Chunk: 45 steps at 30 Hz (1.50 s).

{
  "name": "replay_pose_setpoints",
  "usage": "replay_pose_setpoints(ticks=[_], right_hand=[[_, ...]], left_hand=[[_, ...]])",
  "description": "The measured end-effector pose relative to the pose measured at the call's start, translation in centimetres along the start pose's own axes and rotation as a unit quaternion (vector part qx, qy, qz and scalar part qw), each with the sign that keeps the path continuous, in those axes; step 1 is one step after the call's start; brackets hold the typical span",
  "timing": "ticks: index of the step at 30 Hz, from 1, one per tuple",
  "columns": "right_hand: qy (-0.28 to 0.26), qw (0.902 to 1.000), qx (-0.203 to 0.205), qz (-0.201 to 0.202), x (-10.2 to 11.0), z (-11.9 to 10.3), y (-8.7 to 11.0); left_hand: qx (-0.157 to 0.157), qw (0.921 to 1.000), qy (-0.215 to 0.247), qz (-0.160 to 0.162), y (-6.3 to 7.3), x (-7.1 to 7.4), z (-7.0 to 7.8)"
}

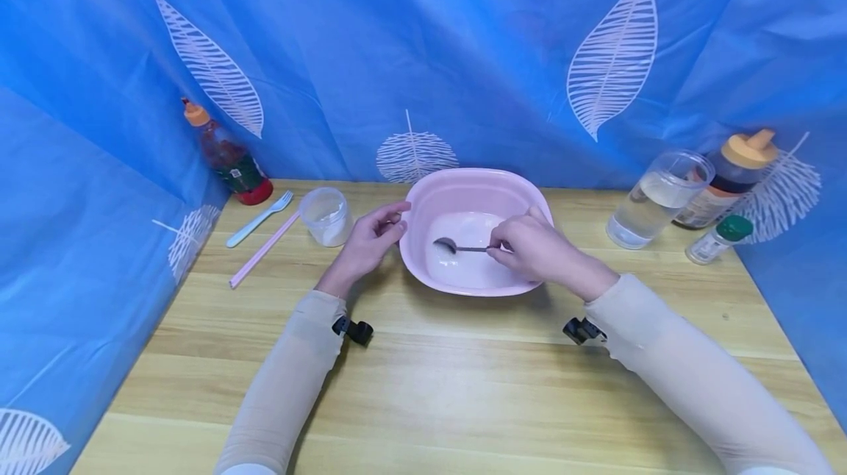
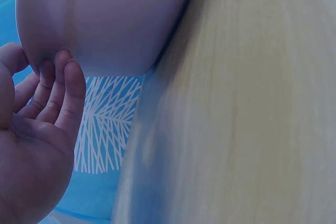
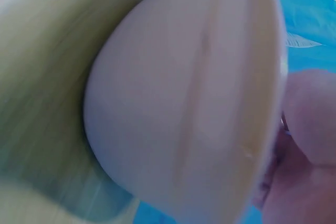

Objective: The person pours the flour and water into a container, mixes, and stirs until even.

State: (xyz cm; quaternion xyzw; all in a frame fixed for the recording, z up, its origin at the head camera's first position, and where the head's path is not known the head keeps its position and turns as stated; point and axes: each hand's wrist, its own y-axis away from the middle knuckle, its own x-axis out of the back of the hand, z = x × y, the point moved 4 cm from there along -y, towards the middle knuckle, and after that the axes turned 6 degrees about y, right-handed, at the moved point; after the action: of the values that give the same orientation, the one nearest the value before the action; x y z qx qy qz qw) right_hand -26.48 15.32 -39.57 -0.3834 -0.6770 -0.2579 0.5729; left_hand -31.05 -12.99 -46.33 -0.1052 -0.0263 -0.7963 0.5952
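Observation:
A pink basin stands on the wooden table, with a whitish bottom inside. My left hand holds the basin's left rim; in the left wrist view its thumb lies at the rim and its fingers reach under the outer wall. Over the basin, my right hand pinches the handle of a metal spoon, whose bowl points left, low inside the basin. The right wrist view shows mostly the basin's outer side, which hides the spoon and most of the fingers.
Left of the basin are a clear plastic cup with white contents, a pink straw, a light-blue fork and a red sauce bottle. At right stand a glass of water, a dark orange-capped bottle and a green-capped shaker.

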Motion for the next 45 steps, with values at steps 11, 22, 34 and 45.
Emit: replay_pose_setpoints(ticks=[11, 22, 34, 45], right_hand=[[-0.028, 0.9976, 0.021, -0.060, 2.2, 0.6, 1.8], [0.091, 0.9928, -0.076, 0.019, 1.9, 2.7, 0.3], [0.071, 0.9950, -0.037, -0.060, 4.6, 2.8, 3.7], [-0.011, 0.9987, 0.012, -0.048, 1.7, 0.3, 2.7]], left_hand=[[-0.007, 1.0000, -0.002, 0.001, -0.1, 0.2, 0.0], [-0.005, 1.0000, 0.005, -0.002, -0.2, -0.1, 0.3], [-0.011, 0.9999, 0.007, 0.002, 0.0, 0.0, 0.2], [-0.008, 0.9999, 0.006, 0.000, 0.2, -0.1, 0.1]])
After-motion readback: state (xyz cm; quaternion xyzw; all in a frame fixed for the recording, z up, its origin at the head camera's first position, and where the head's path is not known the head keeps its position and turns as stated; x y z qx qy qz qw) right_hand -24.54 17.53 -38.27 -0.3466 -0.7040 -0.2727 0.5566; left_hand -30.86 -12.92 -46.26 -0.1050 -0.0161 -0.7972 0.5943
